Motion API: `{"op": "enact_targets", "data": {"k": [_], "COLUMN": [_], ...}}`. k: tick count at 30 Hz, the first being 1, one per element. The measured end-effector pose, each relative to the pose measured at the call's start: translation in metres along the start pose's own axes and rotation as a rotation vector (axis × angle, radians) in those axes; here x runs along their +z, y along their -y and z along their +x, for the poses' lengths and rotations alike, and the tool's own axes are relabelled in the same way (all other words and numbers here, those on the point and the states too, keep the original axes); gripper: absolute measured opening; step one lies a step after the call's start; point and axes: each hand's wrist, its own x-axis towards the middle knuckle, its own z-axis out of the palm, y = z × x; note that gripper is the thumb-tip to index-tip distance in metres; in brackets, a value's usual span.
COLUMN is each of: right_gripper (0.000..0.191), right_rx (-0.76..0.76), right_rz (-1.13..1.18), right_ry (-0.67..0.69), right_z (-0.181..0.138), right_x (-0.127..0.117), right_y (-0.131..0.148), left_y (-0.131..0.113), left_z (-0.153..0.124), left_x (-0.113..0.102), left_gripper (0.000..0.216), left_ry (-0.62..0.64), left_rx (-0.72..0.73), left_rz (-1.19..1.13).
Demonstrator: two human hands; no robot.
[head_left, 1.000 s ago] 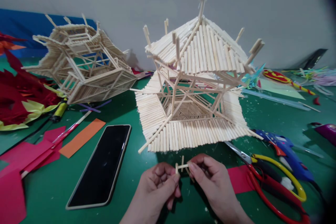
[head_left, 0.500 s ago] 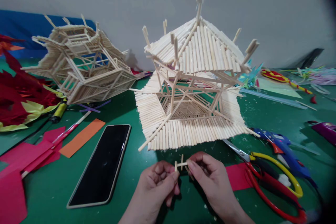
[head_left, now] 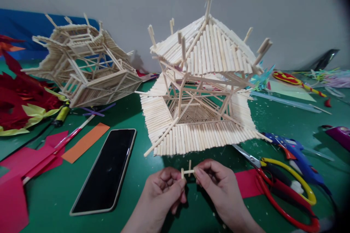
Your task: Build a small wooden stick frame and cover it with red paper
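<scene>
Low in the middle of the view, my left hand [head_left: 163, 191] and my right hand [head_left: 218, 185] pinch a small piece of glued wooden sticks [head_left: 187, 171] between their fingertips. Both hands are closed on it, one at each end. Just behind them on the green table [head_left: 131, 109] stands a two-tier pavilion model of wooden sticks [head_left: 201, 87] with a spire on top. A second stick model [head_left: 84, 67] lies tilted on its side at the back left.
A black phone [head_left: 108, 171] lies left of my hands. Red and yellow scissors [head_left: 284, 189] and a blue glue gun [head_left: 295, 156] lie to the right. Red, pink and orange paper pieces [head_left: 35, 153] cover the left. More coloured scraps lie at the far right.
My hands and the small stick piece have stayed nearly in place, with only slight shifts of the fingers. The view has moved a little.
</scene>
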Motion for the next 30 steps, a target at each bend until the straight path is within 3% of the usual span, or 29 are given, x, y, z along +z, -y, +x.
{"op": "enact_targets", "data": {"k": [11,22,30], "right_gripper": [0.019,0.019,0.016], "right_rx": [-0.014,-0.008,-0.028], "right_rz": [0.035,0.08,0.061], "right_ry": [-0.015,-0.027,0.007], "right_z": [0.0012,0.0001,-0.0007], "right_x": [-0.0005,-0.0024,-0.0022], "right_y": [0.0008,0.0017,-0.0012], "left_y": [-0.0023,-0.0074,0.0], "left_z": [-0.0004,-0.0035,0.003], "left_x": [0.0024,0.0044,-0.0012], "left_gripper": [0.014,0.013,0.013], "left_ry": [-0.036,-0.067,-0.033], "left_rx": [0.018,0.162,0.135], "left_rz": [-0.024,0.117,0.1]}}
